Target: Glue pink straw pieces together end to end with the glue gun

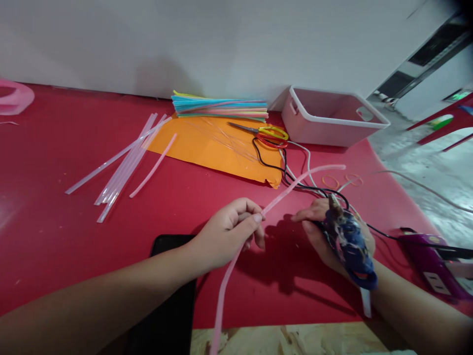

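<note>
Between the thumb and fingers of my left hand [231,231] is a long pink pipe cleaner [221,301], bent, with one end running up to the right and the other hanging toward the table's front edge. My right hand [320,231] is wrapped round a dark blue glue gun [349,241], smeared with dried glue. A clear glue stick [365,301] pokes out of its back. The gun's nozzle points away from me, apart from the pipe cleaner. A shorter pink pipe cleaner [153,167] lies on the red table [92,256].
Several glue sticks [123,170] lie at left. An orange envelope [221,148] bears scissors [271,135] and coloured pipe cleaners [221,106]. Behind stands a pink basket [325,123]. Cables [295,182] run to a purple power strip [428,261]. A black tray-like object [166,296] lies under my left forearm.
</note>
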Demonstrator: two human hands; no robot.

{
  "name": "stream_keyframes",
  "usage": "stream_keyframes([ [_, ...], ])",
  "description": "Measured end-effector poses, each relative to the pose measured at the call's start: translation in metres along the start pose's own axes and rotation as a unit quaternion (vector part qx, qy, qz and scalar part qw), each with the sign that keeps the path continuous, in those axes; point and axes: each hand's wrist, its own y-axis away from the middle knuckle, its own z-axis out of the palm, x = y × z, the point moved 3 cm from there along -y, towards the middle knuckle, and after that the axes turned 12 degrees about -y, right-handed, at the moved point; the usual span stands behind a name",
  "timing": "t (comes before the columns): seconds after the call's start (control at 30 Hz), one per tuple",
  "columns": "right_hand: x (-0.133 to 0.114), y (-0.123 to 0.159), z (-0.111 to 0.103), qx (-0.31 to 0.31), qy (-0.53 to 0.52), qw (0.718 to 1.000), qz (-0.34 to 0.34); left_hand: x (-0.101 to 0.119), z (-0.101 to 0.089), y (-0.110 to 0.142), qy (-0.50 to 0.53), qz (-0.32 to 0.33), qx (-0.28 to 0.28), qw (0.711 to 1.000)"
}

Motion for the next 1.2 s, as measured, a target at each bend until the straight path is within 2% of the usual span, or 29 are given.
stream_keyframes([
  [0.13,-0.009,-0.002,0.0,-0.007,0.024,0.999,-0.03,-0.001,0.006,0.004,-0.064,0.011,-0.06,0.996],
  [0.23,-0.015,-0.005,0.003,-0.045,-0.01,0.996,-0.074,-0.001,0.009,0.008,-0.149,0.044,-0.072,0.985],
  [0.3,-0.02,-0.007,0.004,-0.038,-0.05,0.993,-0.103,-0.002,0.01,0.01,-0.176,0.06,-0.076,0.98],
  [0.4,-0.025,-0.011,0.006,-0.022,-0.084,0.99,-0.115,0.0,0.01,0.01,-0.183,0.068,-0.068,0.978],
  [0.63,-0.027,-0.013,0.01,-0.033,-0.098,0.987,-0.126,0.004,0.009,0.01,-0.191,0.053,-0.032,0.98],
  [0.77,-0.026,-0.013,0.012,-0.034,-0.099,0.987,-0.124,0.0,0.01,0.009,-0.205,0.069,-0.019,0.976],
  [0.93,-0.017,-0.007,0.007,-0.035,-0.075,0.986,-0.142,-0.004,0.01,0.007,-0.179,0.053,-0.022,0.982],
  [0.97,-0.015,-0.005,0.006,-0.056,-0.06,0.985,-0.154,-0.004,0.008,0.006,-0.162,0.038,-0.017,0.986],
  [1.0,-0.011,-0.004,0.007,-0.095,-0.041,0.987,-0.124,-0.003,0.007,0.005,-0.142,0.024,-0.011,0.99],
  [1.07,-0.007,-0.001,0.006,-0.118,-0.036,0.989,-0.084,-0.001,0.003,0.003,-0.097,0.001,0.005,0.995],
  [1.2,-0.009,-0.001,0.007,-0.045,-0.019,0.998,-0.049,0.003,-0.004,0.0,-0.019,-0.021,0.033,0.999],
])
